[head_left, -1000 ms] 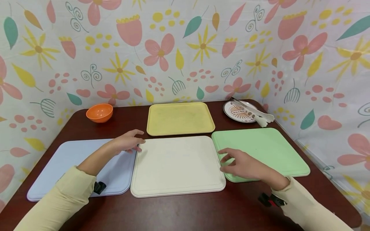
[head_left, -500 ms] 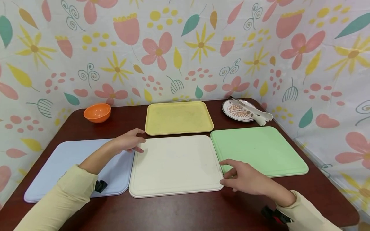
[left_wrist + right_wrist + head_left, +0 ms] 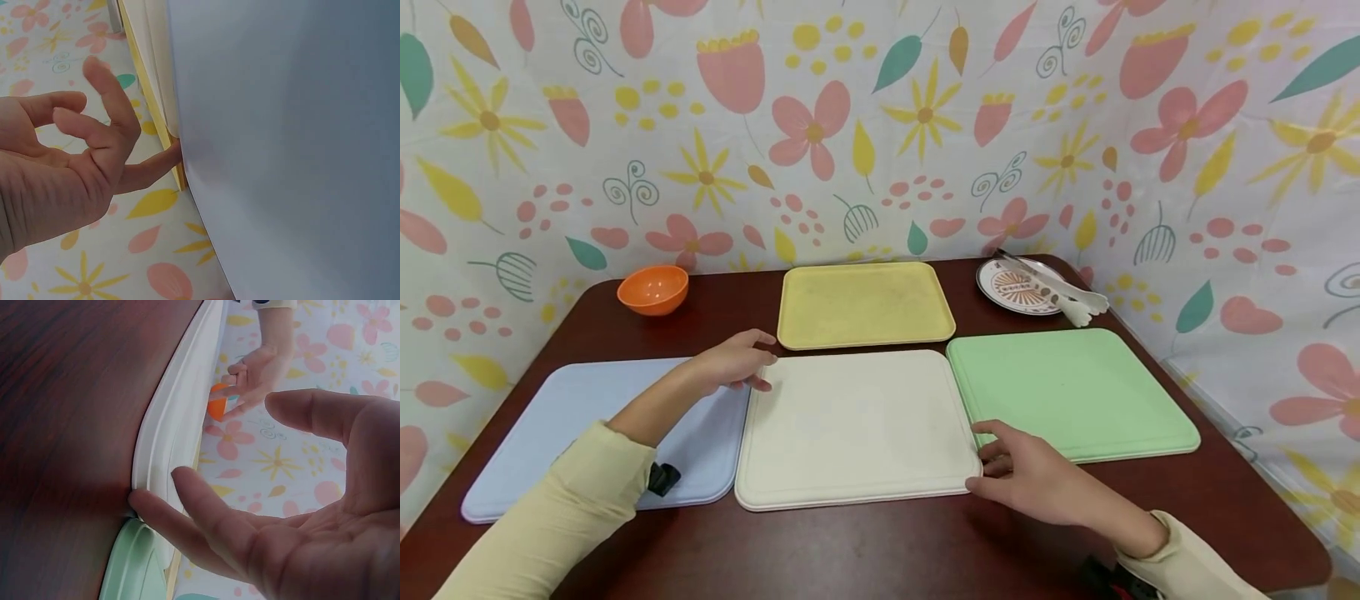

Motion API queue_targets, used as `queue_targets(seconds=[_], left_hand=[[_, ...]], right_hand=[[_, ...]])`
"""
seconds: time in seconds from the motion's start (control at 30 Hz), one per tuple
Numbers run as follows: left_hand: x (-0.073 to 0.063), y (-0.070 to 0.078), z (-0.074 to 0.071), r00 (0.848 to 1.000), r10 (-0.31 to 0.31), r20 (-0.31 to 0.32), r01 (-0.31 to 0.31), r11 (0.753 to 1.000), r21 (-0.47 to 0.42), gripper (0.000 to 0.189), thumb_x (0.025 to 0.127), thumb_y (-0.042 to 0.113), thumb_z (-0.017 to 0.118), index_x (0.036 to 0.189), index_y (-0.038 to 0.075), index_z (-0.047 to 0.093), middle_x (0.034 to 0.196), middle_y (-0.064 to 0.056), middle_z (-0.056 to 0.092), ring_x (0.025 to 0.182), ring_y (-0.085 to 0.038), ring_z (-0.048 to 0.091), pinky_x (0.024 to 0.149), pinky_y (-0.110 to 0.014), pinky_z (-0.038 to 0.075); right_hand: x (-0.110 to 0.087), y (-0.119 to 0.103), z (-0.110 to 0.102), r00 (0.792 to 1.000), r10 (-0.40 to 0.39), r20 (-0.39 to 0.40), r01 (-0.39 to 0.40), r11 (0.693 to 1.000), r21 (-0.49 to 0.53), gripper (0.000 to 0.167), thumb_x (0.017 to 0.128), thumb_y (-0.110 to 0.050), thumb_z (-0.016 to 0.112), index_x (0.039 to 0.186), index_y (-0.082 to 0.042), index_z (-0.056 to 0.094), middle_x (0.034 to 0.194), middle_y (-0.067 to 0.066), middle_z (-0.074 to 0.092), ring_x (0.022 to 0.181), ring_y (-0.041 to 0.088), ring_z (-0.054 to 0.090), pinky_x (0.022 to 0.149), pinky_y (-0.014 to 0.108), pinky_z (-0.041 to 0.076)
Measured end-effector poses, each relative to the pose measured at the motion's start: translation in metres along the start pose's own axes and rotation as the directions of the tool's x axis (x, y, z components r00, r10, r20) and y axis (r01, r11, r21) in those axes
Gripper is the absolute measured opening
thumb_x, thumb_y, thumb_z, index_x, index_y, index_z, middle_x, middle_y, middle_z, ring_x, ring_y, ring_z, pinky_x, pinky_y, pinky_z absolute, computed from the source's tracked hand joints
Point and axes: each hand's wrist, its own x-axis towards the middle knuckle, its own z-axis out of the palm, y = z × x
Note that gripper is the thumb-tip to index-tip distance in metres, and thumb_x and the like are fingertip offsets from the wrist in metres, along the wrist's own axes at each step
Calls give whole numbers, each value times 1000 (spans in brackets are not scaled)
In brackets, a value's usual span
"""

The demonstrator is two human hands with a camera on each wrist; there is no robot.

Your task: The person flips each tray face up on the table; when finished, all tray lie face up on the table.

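Note:
Between my two hands lies a white board (image 3: 857,433) with rounded corners. My left hand (image 3: 733,362) hovers at its far left corner, fingers loosely spread. In the left wrist view, one finger of this hand (image 3: 75,156) reaches down between the white board and the blue board (image 3: 287,156). My right hand (image 3: 1033,475) is beside the white board's near right corner, thumb apart from the fingers. The right wrist view has a fingertip of this hand (image 3: 300,531) right at the white board's edge (image 3: 178,419), next to the green board (image 3: 131,562). Neither hand grips anything.
A blue board (image 3: 625,433) flanks the white one on the left, a green board (image 3: 1067,392) on the right. Behind stands a yellow tray (image 3: 865,304). An orange bowl (image 3: 653,292) sits back left; white-ended tongs (image 3: 1060,292) lie across a patterned plate (image 3: 1007,287) at back right.
My right hand has come nearer along the white board's right edge, from beside the green board to the near right corner. My left hand has stayed at the far left corner.

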Motion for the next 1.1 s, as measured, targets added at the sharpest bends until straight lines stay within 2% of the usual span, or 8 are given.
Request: queue_targets(seconds=[0.2,0.37,0.53,0.7,0.83,0.93,1.03,1.1], left_hand=[[7,-3,-2,999,-19,-27,18,998,-57,50,97,7,38,146,-3,33,125,-24,47,80,-20,71,46,-19,27],[10,-2,-2,999,-23,-30,21,997,-74,49,95,5,35,143,-4,35,99,-17,52,79,-20,71,44,-19,24],[10,-2,-3,998,-28,-52,24,998,-65,50,92,3,34,142,-5,37,91,-13,52,79,-19,70,43,-18,24],[9,-2,-6,996,-20,-84,15,999,-52,51,90,2,36,140,-5,40,84,-9,52,67,-14,56,46,-20,25],[6,1,-10,993,10,-115,-14,999,-40,50,90,4,42,140,-4,42,91,-11,52,74,-20,49,57,-26,33],[2,2,-13,992,27,-121,-34,998,-61,50,94,7,46,142,-3,40,119,-19,50,95,-28,51,72,-34,42],[-1,1,-16,992,24,-126,-40,991,-125,50,96,9,49,144,-3,37,127,-20,47,99,-28,51,84,-36,47],[-3,0,-17,991,19,-131,-41,985,-166,51,97,9,50,145,-2,35,125,-19,49,94,-24,53,84,-33,50]], right_hand=[[1,4,5,999,-50,-20,50,998,-30,76,85,-24,79,143,6,41,128,25,57,102,27,65,76,27,55],[4,8,8,998,-70,2,70,997,-14,79,86,-23,78,145,10,38,139,29,49,104,29,64,75,25,55],[6,8,10,996,-83,14,84,996,-19,80,84,-21,79,145,12,37,138,29,49,105,30,63,75,24,55],[8,7,13,995,-103,18,104,993,-62,79,84,-22,79,144,10,39,127,27,58,87,18,69,70,24,54],[9,6,15,994,-111,12,111,989,-94,79,83,-22,80,143,10,41,119,25,62,79,12,69,67,24,54],[10,6,15,995,-103,2,102,986,-129,79,83,-23,80,143,9,41,114,23,63,75,10,68,65,24,53],[12,6,16,995,-94,-9,91,981,-170,78,82,-23,80,143,9,42,110,20,64,73,8,67,64,24,52],[15,7,16,995,-95,-16,90,976,-198,77,82,-23,80,143,8,43,108,18,64,72,7,66,64,24,52]])
